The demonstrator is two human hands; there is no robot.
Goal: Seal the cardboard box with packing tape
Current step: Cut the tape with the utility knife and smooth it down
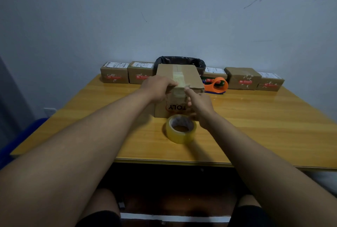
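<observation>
Cardboard box (179, 75) at worktop (255, 121) centre, flaps closed, contents hidden. Left hand (157, 88) fingers press tape strip (179, 77) on top edge; right hand (199, 105) forefinger extended, others curled. Tape roll (181, 128) at 6 o'clock of box.

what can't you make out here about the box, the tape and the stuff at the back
Head view only:
- Box: its far and left sides face away; the left hand covers the near left corner.
- Tape strip: whether it is cut, hidden by the right hand.
- Tape roll: its loose end, too clear to see.
- Parcel labels: too small to read.
- Black bag: mostly behind the box.
</observation>
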